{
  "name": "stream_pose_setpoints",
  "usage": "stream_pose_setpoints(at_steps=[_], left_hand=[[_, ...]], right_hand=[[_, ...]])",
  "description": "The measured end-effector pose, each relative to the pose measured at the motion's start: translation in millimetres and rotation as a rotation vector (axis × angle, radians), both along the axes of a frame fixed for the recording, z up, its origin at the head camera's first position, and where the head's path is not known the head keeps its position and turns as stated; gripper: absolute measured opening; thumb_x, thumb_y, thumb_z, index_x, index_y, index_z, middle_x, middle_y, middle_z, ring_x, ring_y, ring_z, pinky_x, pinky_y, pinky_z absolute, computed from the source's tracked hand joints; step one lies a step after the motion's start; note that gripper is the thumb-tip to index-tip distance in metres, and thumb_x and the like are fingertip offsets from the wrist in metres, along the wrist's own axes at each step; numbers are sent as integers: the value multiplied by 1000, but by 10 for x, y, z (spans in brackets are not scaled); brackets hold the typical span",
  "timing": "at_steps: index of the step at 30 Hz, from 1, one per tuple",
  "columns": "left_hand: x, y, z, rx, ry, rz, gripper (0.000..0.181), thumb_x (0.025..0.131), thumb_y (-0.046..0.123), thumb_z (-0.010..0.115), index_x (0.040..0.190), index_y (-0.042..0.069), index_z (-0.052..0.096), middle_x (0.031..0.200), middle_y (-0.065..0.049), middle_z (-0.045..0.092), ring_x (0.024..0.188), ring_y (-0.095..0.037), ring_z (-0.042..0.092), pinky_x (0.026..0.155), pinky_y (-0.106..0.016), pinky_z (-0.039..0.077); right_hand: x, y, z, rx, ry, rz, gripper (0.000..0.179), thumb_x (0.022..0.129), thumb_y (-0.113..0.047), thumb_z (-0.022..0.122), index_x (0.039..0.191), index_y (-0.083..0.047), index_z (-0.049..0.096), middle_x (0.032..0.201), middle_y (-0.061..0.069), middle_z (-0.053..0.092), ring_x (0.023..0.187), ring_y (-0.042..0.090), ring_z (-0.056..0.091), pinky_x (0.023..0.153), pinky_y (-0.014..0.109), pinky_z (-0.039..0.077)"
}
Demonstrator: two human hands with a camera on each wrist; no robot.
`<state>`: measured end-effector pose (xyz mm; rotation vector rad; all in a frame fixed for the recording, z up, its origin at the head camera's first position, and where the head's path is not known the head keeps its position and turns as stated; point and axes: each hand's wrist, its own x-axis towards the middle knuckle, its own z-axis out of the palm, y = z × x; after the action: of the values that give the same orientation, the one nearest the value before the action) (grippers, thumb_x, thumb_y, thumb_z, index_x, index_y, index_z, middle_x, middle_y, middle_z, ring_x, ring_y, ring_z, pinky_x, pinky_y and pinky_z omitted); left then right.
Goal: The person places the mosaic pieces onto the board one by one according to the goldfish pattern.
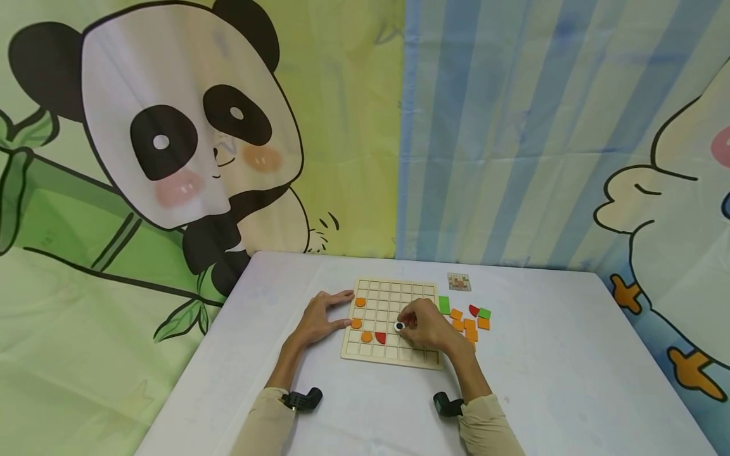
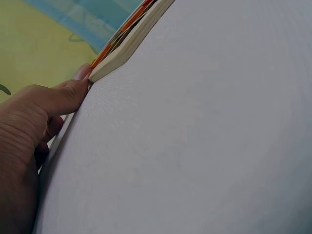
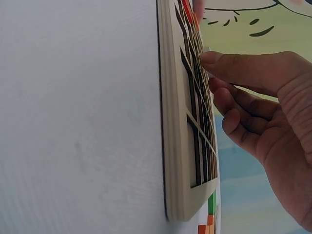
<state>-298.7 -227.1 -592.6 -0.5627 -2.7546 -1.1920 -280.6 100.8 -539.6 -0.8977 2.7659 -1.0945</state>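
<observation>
My right hand (image 1: 429, 325) is over the middle of a wooden grid board (image 1: 389, 361), pinching a small white round piece with a black centre (image 1: 399, 326) between thumb and fingertips. In the right wrist view the thumb (image 3: 243, 68) and bent fingers meet just above the grid, largely covering the piece. At the board's left edge, my left hand (image 1: 315, 318) has thumb and forefinger spread apart, their tips touching the rim. Orange discs (image 1: 367, 337) occupy squares on the left side of the grid, with a red quarter-circle piece (image 1: 380, 338) beside the lowest one.
Loose orange squares (image 1: 469, 324), green pieces (image 1: 444, 305) and a red piece (image 1: 474, 310) lie right of the board. A small patterned card (image 1: 459, 282) is behind them. All rest on a white-covered table (image 1: 547, 380), with printed curtains behind.
</observation>
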Motion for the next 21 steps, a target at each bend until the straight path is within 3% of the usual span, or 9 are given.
stream_pose_setpoints(at_steps=[21], left_hand=[[-7, -7, -4, -3, -12, -6, 66, 89, 27, 93, 150, 19, 68, 162, 6, 61, 105, -20, 56, 99, -41, 42]], right_hand=[[-34, -150, -20, -25, -29, 37, 18, 88, -1, 89, 106, 0, 83, 91, 7, 78, 76, 8, 62, 72, 24, 55]])
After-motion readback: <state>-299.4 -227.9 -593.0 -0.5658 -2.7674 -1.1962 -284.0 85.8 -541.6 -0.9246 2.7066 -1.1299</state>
